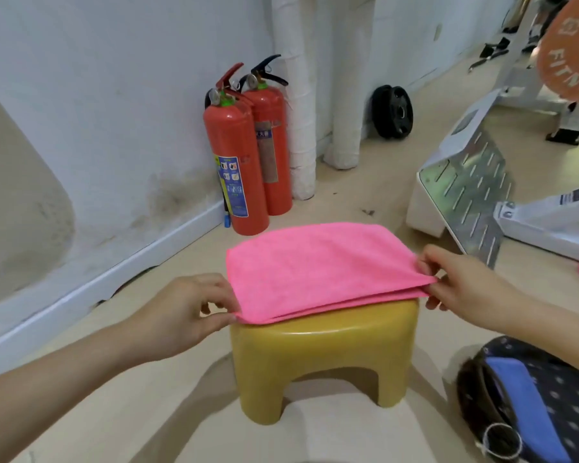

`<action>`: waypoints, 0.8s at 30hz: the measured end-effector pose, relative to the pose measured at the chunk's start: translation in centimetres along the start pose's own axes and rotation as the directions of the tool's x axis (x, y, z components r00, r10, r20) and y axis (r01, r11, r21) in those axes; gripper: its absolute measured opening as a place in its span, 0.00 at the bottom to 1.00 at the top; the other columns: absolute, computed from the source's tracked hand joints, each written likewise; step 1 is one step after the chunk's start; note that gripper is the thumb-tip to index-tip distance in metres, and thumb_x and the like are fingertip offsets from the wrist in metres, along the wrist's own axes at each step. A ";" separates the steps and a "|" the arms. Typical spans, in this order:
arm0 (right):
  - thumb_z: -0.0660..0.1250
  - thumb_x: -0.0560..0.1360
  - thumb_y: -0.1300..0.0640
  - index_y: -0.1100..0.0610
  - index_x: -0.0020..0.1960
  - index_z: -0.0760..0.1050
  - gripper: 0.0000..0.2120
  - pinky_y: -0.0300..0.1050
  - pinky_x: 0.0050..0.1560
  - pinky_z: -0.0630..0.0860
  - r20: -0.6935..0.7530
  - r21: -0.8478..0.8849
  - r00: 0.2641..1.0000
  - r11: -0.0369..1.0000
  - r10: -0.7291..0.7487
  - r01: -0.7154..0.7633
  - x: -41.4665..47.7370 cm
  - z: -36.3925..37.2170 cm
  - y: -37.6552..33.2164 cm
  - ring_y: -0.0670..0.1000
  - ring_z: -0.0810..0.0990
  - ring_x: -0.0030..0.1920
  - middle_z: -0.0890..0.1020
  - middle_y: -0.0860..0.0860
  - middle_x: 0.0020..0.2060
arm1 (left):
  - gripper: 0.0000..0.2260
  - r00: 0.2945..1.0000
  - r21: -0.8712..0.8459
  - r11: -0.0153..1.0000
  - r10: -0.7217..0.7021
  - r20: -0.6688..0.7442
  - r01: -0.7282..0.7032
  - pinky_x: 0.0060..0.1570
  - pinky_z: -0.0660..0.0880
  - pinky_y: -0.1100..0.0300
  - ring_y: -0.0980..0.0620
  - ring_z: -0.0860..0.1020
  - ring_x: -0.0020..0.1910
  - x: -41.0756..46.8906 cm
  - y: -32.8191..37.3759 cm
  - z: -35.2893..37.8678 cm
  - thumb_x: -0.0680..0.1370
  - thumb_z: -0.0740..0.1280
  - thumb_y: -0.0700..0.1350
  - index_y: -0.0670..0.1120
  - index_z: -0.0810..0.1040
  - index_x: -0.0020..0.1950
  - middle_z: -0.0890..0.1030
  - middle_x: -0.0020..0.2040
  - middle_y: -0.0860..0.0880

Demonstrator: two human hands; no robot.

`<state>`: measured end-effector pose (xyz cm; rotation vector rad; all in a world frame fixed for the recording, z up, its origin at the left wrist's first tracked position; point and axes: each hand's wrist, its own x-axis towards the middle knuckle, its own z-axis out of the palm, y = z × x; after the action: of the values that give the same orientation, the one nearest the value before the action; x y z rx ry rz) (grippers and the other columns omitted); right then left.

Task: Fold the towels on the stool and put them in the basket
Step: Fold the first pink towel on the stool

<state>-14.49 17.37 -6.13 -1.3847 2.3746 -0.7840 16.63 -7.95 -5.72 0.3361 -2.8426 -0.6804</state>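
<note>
While left hand point(194, 309), right hand point(458, 282) pinch corners, pink towel point(315, 269) long axis left-right.

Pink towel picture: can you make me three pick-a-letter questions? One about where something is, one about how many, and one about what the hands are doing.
1. Where does the pink towel lie?
A) on the yellow stool
B) under it
C) hung on a hook

2. How many red fire extinguishers are there?
A) one
B) two
C) four

3. What are the left hand and the right hand doing?
A) lying flat on the towel
B) pinching its near corners
C) hanging free

Answers:
1 A: the towel covers the stool's top.
2 B: two stand side by side.
3 B: each hand's thumb and fingers pinch a corner.
</note>
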 end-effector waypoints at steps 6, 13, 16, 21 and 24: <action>0.69 0.72 0.60 0.52 0.43 0.68 0.09 0.46 0.32 0.73 -0.124 -0.212 0.965 0.956 -0.231 0.201 -2.5 1.9 1.9 0.49 0.77 0.28 0.76 0.47 0.28 | 0.06 0.977 0.287 0.940 0.208 -0.050 -0.185 0.41 0.75 0.59 0.52 0.77 0.42 -1.0 -0.3 0.8 0.70 0.66 0.46 0.47 0.81 0.43 0.79 0.44 0.53; 0.57 0.72 0.45 0.55 0.43 0.74 0.14 0.43 0.27 0.69 -0.038 -0.440 0.910 0.824 -0.414 0.357 -3.8 2.4 3.8 0.53 0.75 0.27 0.78 0.47 0.28 | 0.09 0.907 0.453 0.796 0.414 0.077 -0.401 0.34 0.75 0.53 0.44 0.77 0.43 -1.6 0.0 1.1 0.66 0.69 0.36 0.45 0.76 0.44 0.78 0.46 0.46; 0.54 0.72 0.39 0.49 0.41 0.72 0.16 0.40 0.28 0.67 0.018 -0.361 0.967 0.900 -0.254 0.243 -4.3 2.7 4.3 0.48 0.73 0.26 0.75 0.44 0.26 | 0.10 0.878 0.447 0.761 0.453 0.154 -0.471 0.38 0.72 0.56 0.46 0.78 0.44 -1.9 0.5 1.4 0.65 0.69 0.35 0.46 0.76 0.43 0.80 0.46 0.48; 0.64 0.76 0.49 0.54 0.33 0.72 0.15 0.40 0.31 0.73 0.182 -0.099 0.983 0.995 -0.007 0.025 -4.3 3.2 3.8 0.45 0.75 0.25 0.77 0.51 0.25 | 0.11 0.870 0.380 0.783 0.431 0.239 -0.493 0.44 0.71 0.58 0.49 0.77 0.44 -2.8 0.6 2.1 0.65 0.68 0.36 0.49 0.73 0.43 0.80 0.45 0.52; 0.67 0.76 0.52 0.60 0.34 0.72 0.16 0.41 0.32 0.74 0.307 0.065 0.942 0.985 0.134 -0.161 -4.0 3.6 3.2 0.50 0.80 0.27 0.80 0.53 0.26 | 0.10 0.870 0.379 0.786 0.406 0.280 -0.488 0.46 0.70 0.59 0.50 0.76 0.42 -2.7 0.6 1.9 0.65 0.67 0.37 0.49 0.76 0.42 0.80 0.44 0.54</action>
<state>-13.00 21.01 -11.01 -1.1800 2.1489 -0.5827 18.67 -5.92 -7.53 -0.3700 -3.0504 0.0397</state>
